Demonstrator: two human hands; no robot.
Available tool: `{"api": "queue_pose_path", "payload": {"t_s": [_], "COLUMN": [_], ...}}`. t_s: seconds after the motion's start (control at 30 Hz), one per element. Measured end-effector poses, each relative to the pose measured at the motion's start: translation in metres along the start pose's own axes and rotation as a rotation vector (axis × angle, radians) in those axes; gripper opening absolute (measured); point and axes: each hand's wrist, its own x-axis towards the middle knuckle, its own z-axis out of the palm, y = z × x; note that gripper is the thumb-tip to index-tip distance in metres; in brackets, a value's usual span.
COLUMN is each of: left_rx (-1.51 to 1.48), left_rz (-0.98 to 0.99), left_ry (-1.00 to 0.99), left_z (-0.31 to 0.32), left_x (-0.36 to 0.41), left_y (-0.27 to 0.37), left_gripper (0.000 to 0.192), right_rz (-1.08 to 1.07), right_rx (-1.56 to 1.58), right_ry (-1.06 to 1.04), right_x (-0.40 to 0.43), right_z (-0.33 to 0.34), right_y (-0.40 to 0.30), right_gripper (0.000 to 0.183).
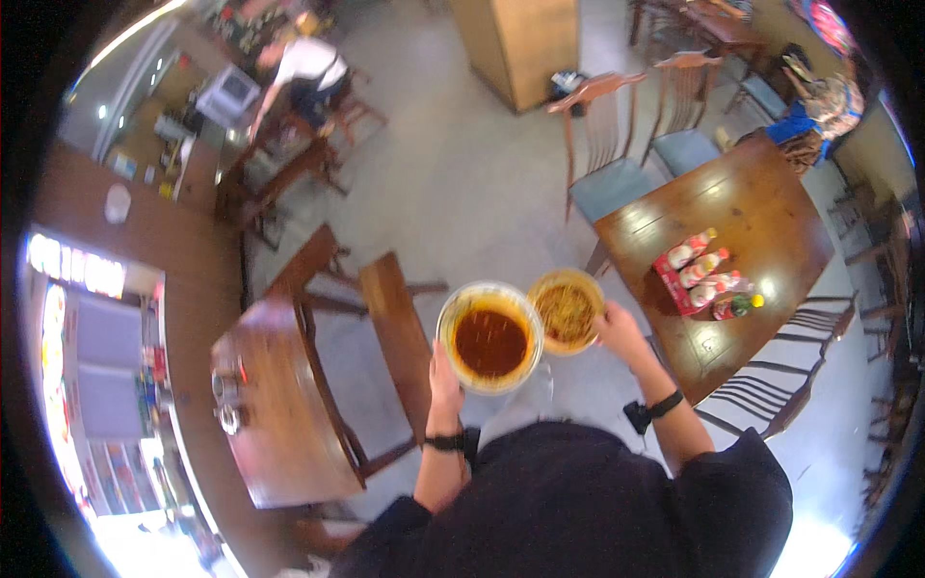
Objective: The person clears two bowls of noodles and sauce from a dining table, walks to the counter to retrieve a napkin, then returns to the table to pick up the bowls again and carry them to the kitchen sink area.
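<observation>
My left hand (444, 379) grips the rim and side of a round bowl (491, 338) that holds dark reddish-brown liquid, with yellowish residue around its inner wall. In my right hand (618, 331) is the edge of a smaller yellowish bowl (567, 311), whose contents look like noodles or shredded food in brown sauce. Both bowls are held up in front of my body, over the floor. They sit side by side, and in this view their rims meet or overlap; whether they touch I cannot tell.
To the right, a wooden table (723, 195) carries a red carton of bottles (694, 271) with wooden chairs (614, 184) around it. On the left stand another wooden table (289, 426) and a bench (396, 339). A person (311, 65) bends at the upper left; another (831, 108) is at the upper right.
</observation>
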Motion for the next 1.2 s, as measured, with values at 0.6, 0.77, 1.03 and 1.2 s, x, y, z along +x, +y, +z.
{"api": "queue_pose_path", "payload": {"t_s": [0.6,0.77,1.03,1.2], "left_rx": [-0.044,-0.048,-0.078,-0.048], "left_rz": [0.046,0.066,-0.045,-0.003], "left_ry": [0.109,0.187,0.266,0.199], "left_z": [0.010,0.040,0.119,0.131], "left_x": [0.302,0.387,0.519,0.626], "left_y": [0.120,0.163,0.267,0.303], "left_gripper": [0.056,0.059,0.063,0.064], "right_rz": [-0.019,-0.082,-0.102,-0.086], "right_rx": [0.171,0.123,0.152,0.127], "right_ry": [-0.093,-0.138,-0.177,-0.168], "right_x": [0.306,0.442,0.632,0.739], "right_z": [0.036,0.057,0.067,0.086], "right_y": [-0.183,-0.222,-0.346,-0.404], "right_gripper": [0.024,0.026,0.024,0.026]}}
